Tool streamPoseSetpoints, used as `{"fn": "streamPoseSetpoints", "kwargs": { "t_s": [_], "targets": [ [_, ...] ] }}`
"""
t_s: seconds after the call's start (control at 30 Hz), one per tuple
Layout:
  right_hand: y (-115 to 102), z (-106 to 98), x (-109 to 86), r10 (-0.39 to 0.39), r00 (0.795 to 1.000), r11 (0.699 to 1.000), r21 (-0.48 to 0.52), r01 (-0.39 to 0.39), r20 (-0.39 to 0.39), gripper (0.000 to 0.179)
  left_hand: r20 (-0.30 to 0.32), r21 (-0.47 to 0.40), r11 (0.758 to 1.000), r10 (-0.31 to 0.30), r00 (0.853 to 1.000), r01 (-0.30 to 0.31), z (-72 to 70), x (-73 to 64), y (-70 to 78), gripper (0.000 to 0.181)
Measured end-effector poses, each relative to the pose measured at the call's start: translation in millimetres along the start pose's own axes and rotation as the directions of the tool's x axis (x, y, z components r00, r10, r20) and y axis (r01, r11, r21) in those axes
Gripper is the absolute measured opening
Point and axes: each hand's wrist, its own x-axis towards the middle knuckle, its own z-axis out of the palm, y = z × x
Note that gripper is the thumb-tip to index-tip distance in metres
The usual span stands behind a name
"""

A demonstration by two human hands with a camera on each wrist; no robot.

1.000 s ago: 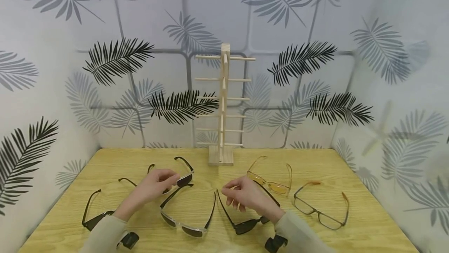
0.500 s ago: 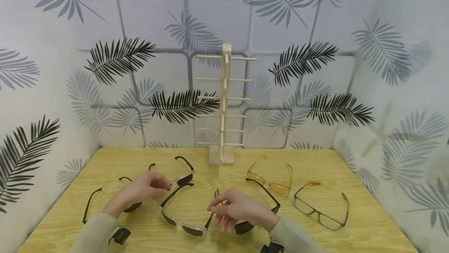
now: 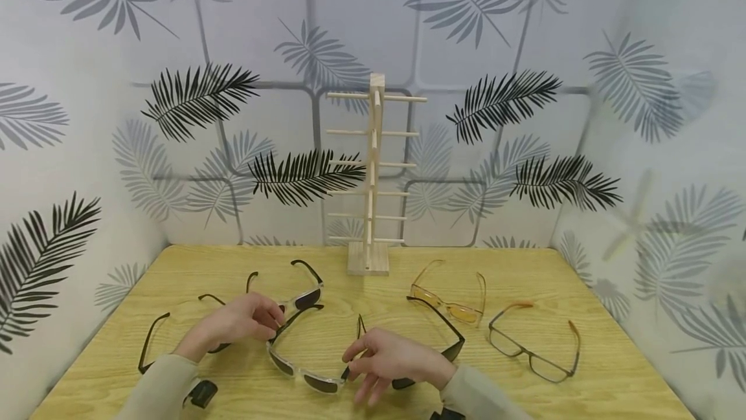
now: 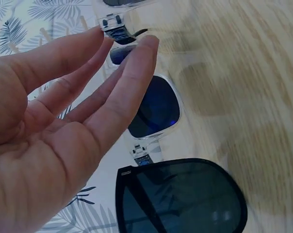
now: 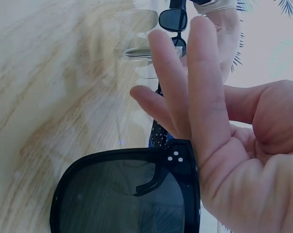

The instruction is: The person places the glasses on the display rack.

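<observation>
Clear-framed sunglasses [image 3: 320,383] with dark temples lie unfolded at the middle front of the table, lenses toward me. My left hand [image 3: 241,321] is at their left temple, near the hinge. In the left wrist view its thumb and fingertips stand around that hinge [image 4: 112,22], slightly apart. At the right temple is my right hand [image 3: 393,358], fingers spread and fairly straight, overlapping that temple in the head view. Black sunglasses [image 3: 451,352] lie under and behind the right hand, partly hidden; one dark lens [image 5: 117,194] shows large in the right wrist view.
A wooden display rack [image 3: 373,167] with crossbars stands at the back. Another clear-framed pair [image 3: 307,298] lies behind my left hand, black sunglasses [image 3: 153,336] further left. To the right lie amber glasses [image 3: 463,313] and thin-framed eyeglasses [image 3: 548,368]. Patterned walls surround the table [image 3: 606,349].
My left hand has moved back toward me from the rear clear-framed pair to the middle pair's left temple. My right hand has come left and nearer, from the black sunglasses to the right temple.
</observation>
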Motion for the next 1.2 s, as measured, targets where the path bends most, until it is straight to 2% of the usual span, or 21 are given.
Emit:
{"fn": "streamPoseSetpoints", "kwargs": {
  "t_s": [0.3, 0.53, 0.77, 1.0, 1.2],
  "targets": [
    [2.7, 1.0, 1.7, 0.023, 0.998, 0.999, 0.044, -0.021, -0.057, 0.031, 0.037, -0.116, 0.991, -0.067, 0.997, 0.071, 3.4, 0.2, -2.0, 0.025],
    [3.3, -4.7, -2.8, -0.004, 0.992, 0.998, 0.064, 0.012, -0.125, 0.028, 0.088, -0.195, 0.98, -0.033, 0.996, 0.05, -0.2, 0.9, 3.4, 0.029],
    [4.4, -7.4, -3.1, -0.032, 0.984, 0.995, 0.089, 0.048, -0.174, 0.025, 0.083, -0.254, 0.967, 0.003, 0.997, 0.019, -1.8, -1.3, 3.2, 0.033],
    [5.5, -14.1, -8.5, -0.028, 0.957, 0.992, 0.108, 0.061, -0.289, 0.031, 0.087, -0.319, 0.948, 0.019, 0.996, 0.01, -1.1, -1.3, 6.7, 0.042],
    [5.7, -20.5, -12.9, -0.045, 0.934, 0.988, 0.123, 0.095, -0.355, 0.034, 0.039, -0.338, 0.941, 0.009, 0.999, 0.005, 3.9, 4.3, 11.4, 0.041]
  ]
}}
